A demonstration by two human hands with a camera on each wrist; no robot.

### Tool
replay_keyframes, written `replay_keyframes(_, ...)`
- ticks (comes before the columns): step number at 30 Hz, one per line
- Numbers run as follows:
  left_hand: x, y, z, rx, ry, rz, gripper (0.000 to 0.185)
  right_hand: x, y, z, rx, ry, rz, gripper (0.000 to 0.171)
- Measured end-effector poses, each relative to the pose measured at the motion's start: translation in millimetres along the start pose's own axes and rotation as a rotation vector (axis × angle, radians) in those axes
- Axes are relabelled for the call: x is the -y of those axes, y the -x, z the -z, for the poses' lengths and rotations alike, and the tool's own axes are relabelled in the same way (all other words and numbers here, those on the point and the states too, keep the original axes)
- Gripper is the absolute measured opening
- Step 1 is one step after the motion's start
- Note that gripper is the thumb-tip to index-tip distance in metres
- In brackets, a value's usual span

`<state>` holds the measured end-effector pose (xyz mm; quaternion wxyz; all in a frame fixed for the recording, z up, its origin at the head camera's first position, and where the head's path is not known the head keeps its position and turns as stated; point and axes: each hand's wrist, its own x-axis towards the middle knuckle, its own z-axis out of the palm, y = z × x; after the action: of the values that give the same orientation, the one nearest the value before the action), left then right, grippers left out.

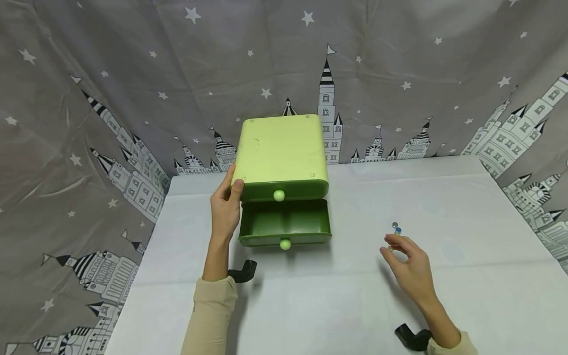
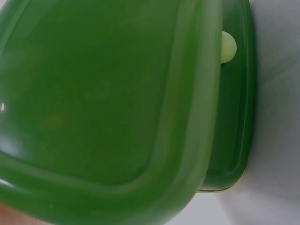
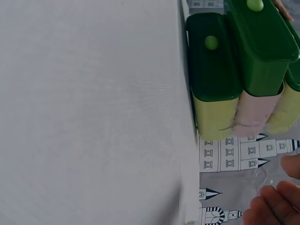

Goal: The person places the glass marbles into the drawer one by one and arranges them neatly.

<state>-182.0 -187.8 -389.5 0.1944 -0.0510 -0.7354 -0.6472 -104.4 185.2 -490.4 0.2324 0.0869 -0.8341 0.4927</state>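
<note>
Left hand, fingers straight, braces the light-green plastic two-drawer box at rear-centre of white table, steadying it w/ lower drawer pulled out. Right hand, fingers loosely curled, reaches for small glass marbles just beyond fingertips; grip not evident.

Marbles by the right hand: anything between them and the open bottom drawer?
Nothing visible. The marbles lie on the white tablecloth at the right hand's fingertips; only bare cloth shows between them and the pulled-out bottom drawer. The left hand rests on the cabinet's far side, off that line.
</note>
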Motion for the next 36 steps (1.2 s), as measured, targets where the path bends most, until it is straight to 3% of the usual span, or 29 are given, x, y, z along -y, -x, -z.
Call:
replay_keyframes(6, 25.7, -5.8, 4.2, -0.003, 0.023, -0.017, 0.048, -2.0, 0.2, 3.3, 0.011, 0.041, -0.002, 0.029)
replay_keyframes(14, 32.3, -5.5, 2.9, -0.02, 0.024, -0.032, 0.05, -14.4, 1.8, 3.8, 0.039, 0.109, 0.0, 0.03)
replay_keyframes(22, 32.0, -4.8, 3.8, -0.026, 0.014, -0.036, 0.051, -22.6, 4.4, 4.4, 0.074, 0.155, -0.047, 0.029)
replay_keyframes(29, 1.9, 0.8, -0.1, -0.013, -0.001, 0.002, 0.049, -25.0, 6.1, 5.5, 0.084, 0.243, -0.071, 0.03)
replay_keyframes(36, 30.6, -6.0, 3.4, -0.02, 0.022, -0.017, 0.05, -28.6, 6.7, 5.1, 0.089, 0.3, -0.1, 0.03)
